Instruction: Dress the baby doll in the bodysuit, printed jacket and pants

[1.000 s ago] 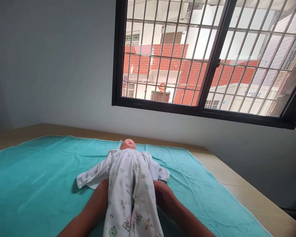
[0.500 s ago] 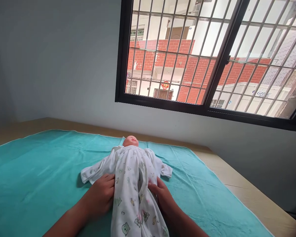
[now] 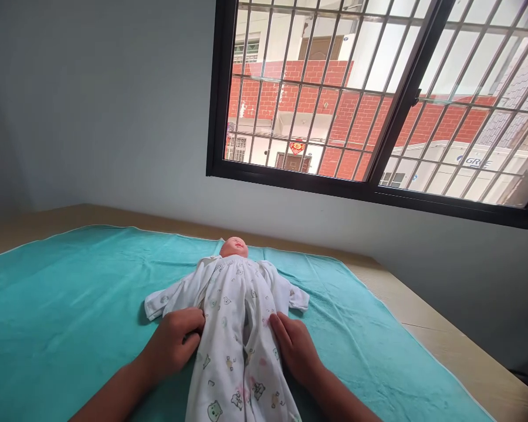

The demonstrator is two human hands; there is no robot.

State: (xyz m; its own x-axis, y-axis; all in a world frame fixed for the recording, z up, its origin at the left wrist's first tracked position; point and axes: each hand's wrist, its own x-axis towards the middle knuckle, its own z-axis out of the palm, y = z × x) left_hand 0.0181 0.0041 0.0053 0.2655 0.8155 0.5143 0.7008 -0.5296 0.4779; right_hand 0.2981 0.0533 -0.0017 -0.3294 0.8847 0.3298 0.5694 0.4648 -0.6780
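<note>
The white printed pants (image 3: 226, 328) lie over the front of a doll (image 3: 234, 248), gathered waistband just below its head, legs running toward the person and out of the lower edge of view. Their long axis thus points nearly straight away, between the two hands, both touching, neither clearly nearer. The right hand (image 3: 297, 349) appears pinched on the right side edge, thumb against the cloth; the left hand (image 3: 175, 340) curls at the opposite edge, its fingertips partly hidden, so whether it grips fabric I cannot tell. Underneath, a white top (image 3: 182, 292) spreads its sleeves to either side, on a teal cloth (image 3: 83, 305) covering much of a wooden surface (image 3: 416, 325) beneath a barred window (image 3: 290, 184).
</note>
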